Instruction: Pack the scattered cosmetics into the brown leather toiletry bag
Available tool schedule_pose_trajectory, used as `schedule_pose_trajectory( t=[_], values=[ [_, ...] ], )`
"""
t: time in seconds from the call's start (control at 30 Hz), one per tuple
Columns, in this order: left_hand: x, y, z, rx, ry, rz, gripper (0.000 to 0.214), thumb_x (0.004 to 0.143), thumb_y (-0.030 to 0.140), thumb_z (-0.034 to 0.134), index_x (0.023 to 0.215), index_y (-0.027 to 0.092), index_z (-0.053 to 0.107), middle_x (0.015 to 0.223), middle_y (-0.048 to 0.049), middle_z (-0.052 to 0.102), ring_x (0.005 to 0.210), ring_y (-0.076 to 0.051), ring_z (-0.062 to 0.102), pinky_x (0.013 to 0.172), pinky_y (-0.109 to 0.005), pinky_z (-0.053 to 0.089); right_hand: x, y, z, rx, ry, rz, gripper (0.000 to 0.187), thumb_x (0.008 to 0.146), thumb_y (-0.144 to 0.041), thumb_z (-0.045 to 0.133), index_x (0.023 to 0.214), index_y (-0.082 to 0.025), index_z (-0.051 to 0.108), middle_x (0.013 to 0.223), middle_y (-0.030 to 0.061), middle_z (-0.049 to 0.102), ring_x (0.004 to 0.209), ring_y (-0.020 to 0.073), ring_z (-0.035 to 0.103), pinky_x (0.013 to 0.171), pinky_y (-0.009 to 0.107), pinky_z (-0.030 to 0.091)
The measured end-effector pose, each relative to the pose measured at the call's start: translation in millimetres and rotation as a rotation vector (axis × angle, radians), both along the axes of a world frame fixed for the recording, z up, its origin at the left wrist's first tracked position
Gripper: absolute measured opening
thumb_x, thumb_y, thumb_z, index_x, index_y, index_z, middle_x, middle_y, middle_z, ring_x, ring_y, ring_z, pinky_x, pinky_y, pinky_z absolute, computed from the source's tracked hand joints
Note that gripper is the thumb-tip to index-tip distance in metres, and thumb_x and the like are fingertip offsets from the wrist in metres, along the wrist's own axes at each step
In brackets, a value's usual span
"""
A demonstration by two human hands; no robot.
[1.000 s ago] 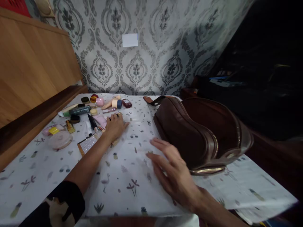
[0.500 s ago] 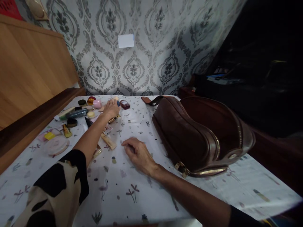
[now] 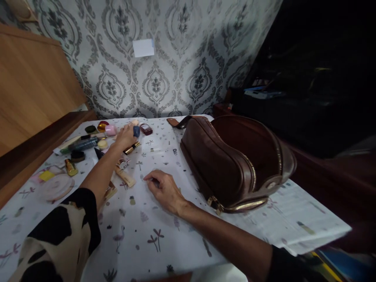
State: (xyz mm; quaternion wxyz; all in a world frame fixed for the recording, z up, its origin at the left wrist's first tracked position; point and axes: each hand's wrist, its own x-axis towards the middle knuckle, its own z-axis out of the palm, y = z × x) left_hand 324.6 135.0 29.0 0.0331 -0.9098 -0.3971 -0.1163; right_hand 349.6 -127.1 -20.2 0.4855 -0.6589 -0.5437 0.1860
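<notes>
At the far side of the table, my left hand [image 3: 126, 135] reaches into a spread of cosmetics, its fingers closed round a small dark blue object [image 3: 136, 131], partly hidden. Just right of it lies a dark red case with a pale face [image 3: 146, 129]. Below that hand are a gold and black tube [image 3: 132, 147] and a beige tube [image 3: 125, 178]. My right hand [image 3: 165, 188] rests on the tablecloth with fingers curled in and nothing visible in them. To its right a brown leather bag [image 3: 214, 164] stands with its zipped top open.
Left on the patterned tablecloth [image 3: 138, 219] lie a round clear case [image 3: 55, 188], a gold bottle [image 3: 71, 167], a dark oval brush [image 3: 77, 156], a pink jar [image 3: 111, 130] and a dark green tube [image 3: 84, 144]. A wooden cabinet [image 3: 35, 86] borders the left; a papered wall [image 3: 155, 82] stands behind.
More of the blue object shows at my left fingertips, which have shifted slightly. My right hand stays in about the same place on the cloth. The whole view has turned a little right.
</notes>
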Motion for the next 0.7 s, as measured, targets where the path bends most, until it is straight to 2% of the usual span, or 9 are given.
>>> schedule_pose_trajectory(
  t=[0.13,0.2,0.3,0.4,0.57,0.7],
  values=[
    [3,5,4.2,0.035,0.003,0.043,0.059,0.082,0.037,0.066,0.134,0.013,0.051,0.14,-0.0219,0.048,0.131,-0.041,0.045,0.107,-0.049,0.04,0,2,0.1,0.004,0.005,-0.001,0.021,0.083,-0.008,0.056,0.092,-0.017,0.073,0.09,0.0038,0.072,0.078,0.0151,0.061,0.075,0.028,0.047],
    [7,3,5.3,0.006,0.008,0.046,0.061,0.081,0.039,0.07,0.132,0.011,0.051,0.14,-0.023,0.05,0.132,-0.041,0.045,0.106,-0.046,0.041,0,2,0.0,0.007,0.004,-0.004,0.021,0.083,-0.008,0.056,0.092,-0.018,0.073,0.09,0.0036,0.072,0.077,0.015,0.061,0.075,0.028,0.047],
    [13,-6,4.2,-0.066,-0.034,0.036,0.058,0.088,0.038,0.063,0.136,0.01,0.043,0.131,-0.0215,0.059,0.123,-0.035,0.056,0.098,-0.041,0.046,1,3,-0.2,0.004,-0.002,0.001,0.021,0.083,-0.008,0.057,0.092,-0.018,0.072,0.088,0.0027,0.072,0.074,0.0139,0.059,0.074,0.027,0.047],
    [18,-18,4.8,-0.077,-0.102,-0.026,0.042,0.094,0.034,0.054,0.13,0.014,0.046,0.122,-0.0174,0.065,0.113,-0.031,0.062,0.092,-0.037,0.048,1,3,-0.5,-0.002,0.002,-0.002,0.021,0.084,-0.008,0.056,0.093,-0.018,0.072,0.088,0.0029,0.071,0.073,0.0136,0.059,0.072,0.027,0.047],
    [22,-31,9.2,-0.036,-0.192,-0.191,0.028,0.1,0.032,0.041,0.121,0.017,0.053,0.114,-0.0116,0.068,0.109,-0.025,0.062,0.095,-0.033,0.046,1,2,-0.4,0.012,0.011,-0.011,0.021,0.084,-0.009,0.057,0.092,-0.019,0.073,0.085,0.0017,0.071,0.071,0.013,0.059,0.071,0.026,0.048],
    [20,-36,2.8,-0.048,-0.135,-0.177,0.033,0.101,0.037,0.039,0.117,0.015,0.059,0.12,-0.0154,0.067,0.117,-0.027,0.059,0.1,-0.036,0.044,3,2,2.1,0.017,0.044,-0.032,0.021,0.083,-0.011,0.056,0.09,-0.019,0.073,0.086,0.002,0.072,0.074,0.0137,0.061,0.071,0.026,0.049]
  ],
)
